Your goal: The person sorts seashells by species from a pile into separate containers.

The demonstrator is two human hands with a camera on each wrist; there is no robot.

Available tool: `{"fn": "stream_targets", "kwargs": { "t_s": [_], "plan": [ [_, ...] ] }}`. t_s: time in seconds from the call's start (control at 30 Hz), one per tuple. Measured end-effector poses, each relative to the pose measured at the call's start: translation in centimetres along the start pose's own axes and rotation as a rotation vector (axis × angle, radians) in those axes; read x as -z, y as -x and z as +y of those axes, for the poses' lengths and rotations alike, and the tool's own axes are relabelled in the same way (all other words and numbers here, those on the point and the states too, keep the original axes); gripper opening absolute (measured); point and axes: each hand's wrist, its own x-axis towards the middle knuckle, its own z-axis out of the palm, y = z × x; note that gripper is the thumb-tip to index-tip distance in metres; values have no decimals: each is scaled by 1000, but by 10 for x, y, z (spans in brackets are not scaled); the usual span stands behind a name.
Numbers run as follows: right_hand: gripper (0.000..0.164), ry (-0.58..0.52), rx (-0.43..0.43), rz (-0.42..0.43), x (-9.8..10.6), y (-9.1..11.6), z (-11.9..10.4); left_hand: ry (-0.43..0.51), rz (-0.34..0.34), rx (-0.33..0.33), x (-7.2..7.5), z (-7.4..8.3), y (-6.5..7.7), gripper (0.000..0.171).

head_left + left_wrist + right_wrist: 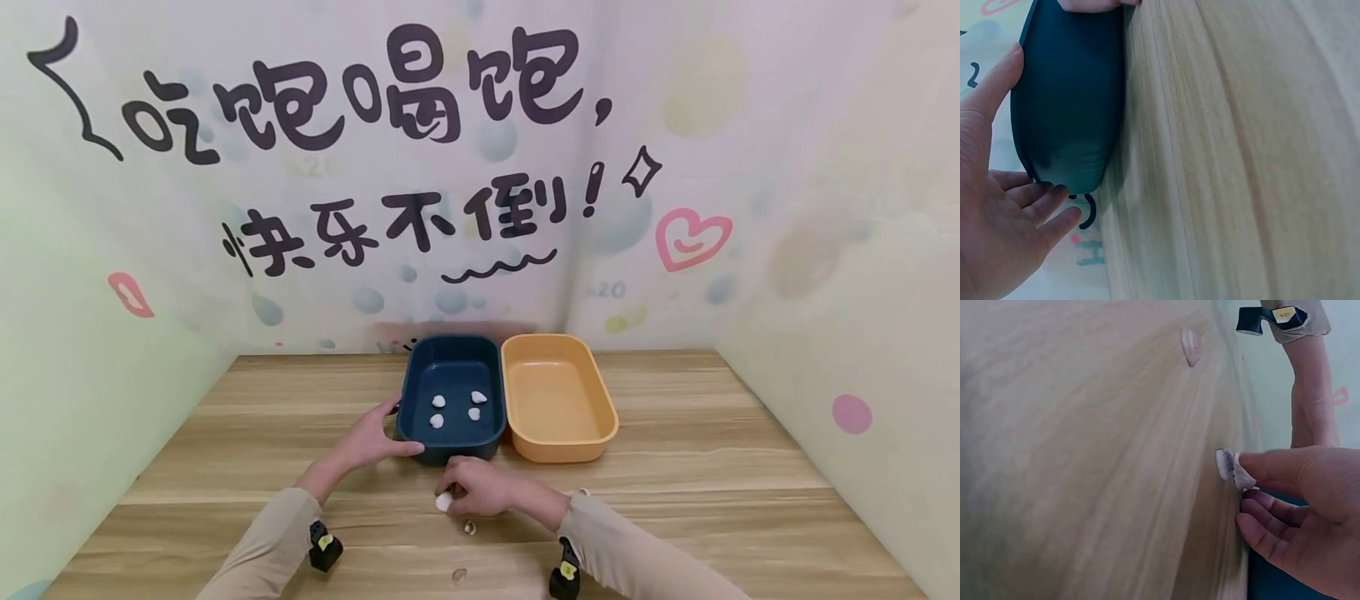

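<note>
My right hand [483,486] pinches a white seashell [444,502] between thumb and fingers, just in front of the dark blue bin [450,454]. The right wrist view shows this seashell [1244,475] at the thumb tip. Below the hand a small seashell [470,527] lies on the table, and a pinkish-brown seashell [460,574] lies nearer the front edge of the view. Several white seashells [437,422] rest on the blue bin's floor. Spread wide, my left hand [367,437] touches the bin's left side and near corner, its fingers [1029,194] fairly straight.
An orange bin [562,452] stands close against the blue one on its right, with nothing visible inside. Both bins are near the back of the wood-grain table [712,500]. A printed white backdrop [480,308] rises behind them.
</note>
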Motion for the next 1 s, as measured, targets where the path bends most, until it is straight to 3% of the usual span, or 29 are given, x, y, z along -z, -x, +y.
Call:
{"fn": "stream_targets", "kwargs": {
  "t_s": [0.23, 0.7, 1.0],
  "plan": [
    [17, -37, -12, 30, -1, 0, 3, 7, -4, -4, 0, 0, 0, 100],
    [12, -250, 3, 12, 2, 9, 9, 29, -5, -17, 0, 1, 1, 100],
    [11, -296, 21, 49, 5, 15, 13, 20, -3, -18, 0, -1, 1, 101]
  ]
}}
